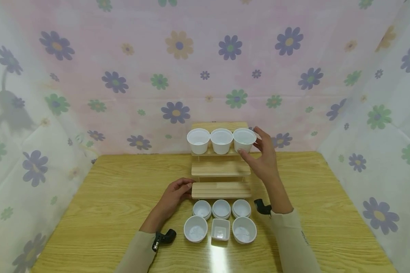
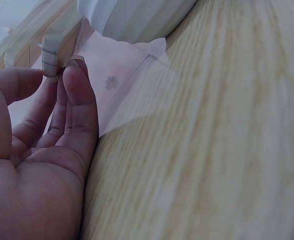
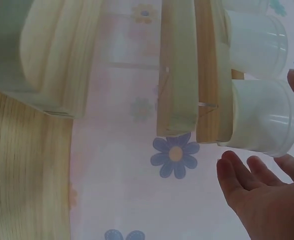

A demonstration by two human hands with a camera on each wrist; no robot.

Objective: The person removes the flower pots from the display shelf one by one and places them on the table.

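A stepped wooden stand (image 1: pixel 220 190) holds a row of three white plastic cups: left (image 1: pixel 198 141), middle (image 1: pixel 221 141) and right (image 1: pixel 243 138). My right hand (image 1: pixel 264 159) is spread at the right cup, thumb by its front and fingers along its right side. In the right wrist view, the fingers (image 3: pixel 252 175) lie right beside the cup wall (image 3: pixel 259 115), loosely bent. Down at the lowest step, my left hand (image 1: pixel 175 193) pinches its left end (image 2: pixel 51 52) between thumb and fingers. Part of the right hand's fingers is hidden behind the cup.
Three small round white bowls (image 1: pixel 221 208) line the front of the stand. Nearer stand two larger round bowls, left (image 1: pixel 196 229) and right (image 1: pixel 244 230), with a square dish (image 1: pixel 220 229) between them. Behind the wooden table (image 1: pixel 123 212) hangs a flowered cloth (image 1: pixel 205 87).
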